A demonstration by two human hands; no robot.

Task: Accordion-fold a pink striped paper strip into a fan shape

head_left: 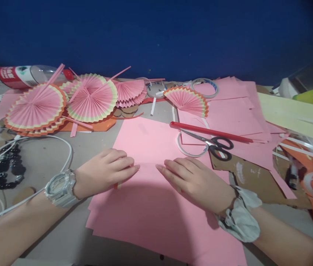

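Observation:
A sheet of pink paper lies in front of me, with a crease across it between my hands. My left hand, with a clear watch on its wrist, is closed on the left part of the crease. A bit of orange and yellow edging shows just below its fingers. On the right part of the crease my right hand is closed in the same way, a pale green scrunchie on its wrist. Both palms face down and their undersides are hidden. Larger pink sheets lie beneath, partly in shadow.
Pleated paper fans and a plastic bottle are at the back left. Scissors, a red stick and a tape roll lie ahead of my right hand. Black beads and a white cable lie left.

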